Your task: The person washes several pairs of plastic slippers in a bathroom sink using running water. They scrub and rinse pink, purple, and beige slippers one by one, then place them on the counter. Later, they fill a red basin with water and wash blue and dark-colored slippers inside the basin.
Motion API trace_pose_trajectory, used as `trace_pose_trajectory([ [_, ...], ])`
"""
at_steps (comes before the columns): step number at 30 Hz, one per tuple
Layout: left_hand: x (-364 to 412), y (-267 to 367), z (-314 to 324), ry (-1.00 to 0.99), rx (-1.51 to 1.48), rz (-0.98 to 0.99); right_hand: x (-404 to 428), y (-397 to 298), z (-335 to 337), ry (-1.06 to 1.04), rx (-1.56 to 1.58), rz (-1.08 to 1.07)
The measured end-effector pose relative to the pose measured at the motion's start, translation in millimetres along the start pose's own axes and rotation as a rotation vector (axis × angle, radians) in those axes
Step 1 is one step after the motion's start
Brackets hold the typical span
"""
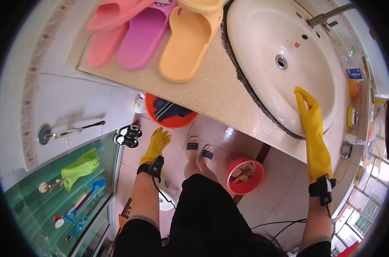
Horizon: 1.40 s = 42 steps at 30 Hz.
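Note:
My left hand [157, 144], in a yellow rubber glove, hangs above the tiled floor with its fingers spread and nothing in it. The red basin [172, 123] with dark clothing in it is the nearest thing. My right hand [307, 104], gloved in the same yellow, is over the near rim of the oval ceramic washbasin [262, 61]. A gap shows between its thumb and fingers, and I see nothing held there. Left of the washbasin, an orange slipper [178, 61], a purple slipper [138, 48] and a pink slipper [101, 51] lie on the stone countertop [220, 90], with others partly overlapping them.
A metal faucet [321, 20] reaches over the washbasin. A pink bucket [246, 192] containing brushes stands on the floor. Black-and-white shoes [127, 136] sit by the left wall. A green glove [80, 168] and brushes hang at lower left. Black cables [278, 223] trail near my right arm.

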State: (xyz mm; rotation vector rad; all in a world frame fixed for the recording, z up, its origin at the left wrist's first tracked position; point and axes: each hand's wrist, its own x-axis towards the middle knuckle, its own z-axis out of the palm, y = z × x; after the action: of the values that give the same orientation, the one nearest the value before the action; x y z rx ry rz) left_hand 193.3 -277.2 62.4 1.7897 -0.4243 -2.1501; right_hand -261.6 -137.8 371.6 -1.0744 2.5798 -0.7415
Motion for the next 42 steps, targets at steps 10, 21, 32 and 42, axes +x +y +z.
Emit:
trace_pose_trajectory([
  [10,153.0,-96.8,-8.2,0.044,-0.135,-0.142,2.2,10.7,7.2,-0.058,0.081,-0.01],
  [21,199.2,-110.5,-13.1,0.234,-0.472,0.209,1.5,8.2,9.4,-0.043,0.096,0.062],
  [32,55.6,-76.8,-90.7,0.218,-0.013,0.317,-0.1,4.8,6.0,-0.025,0.08,0.037],
  [42,-170.8,-54.4,-150.3,0.395,0.216,0.254,-3.4,-0.9,2.3,0.079,0.053,-0.182],
])
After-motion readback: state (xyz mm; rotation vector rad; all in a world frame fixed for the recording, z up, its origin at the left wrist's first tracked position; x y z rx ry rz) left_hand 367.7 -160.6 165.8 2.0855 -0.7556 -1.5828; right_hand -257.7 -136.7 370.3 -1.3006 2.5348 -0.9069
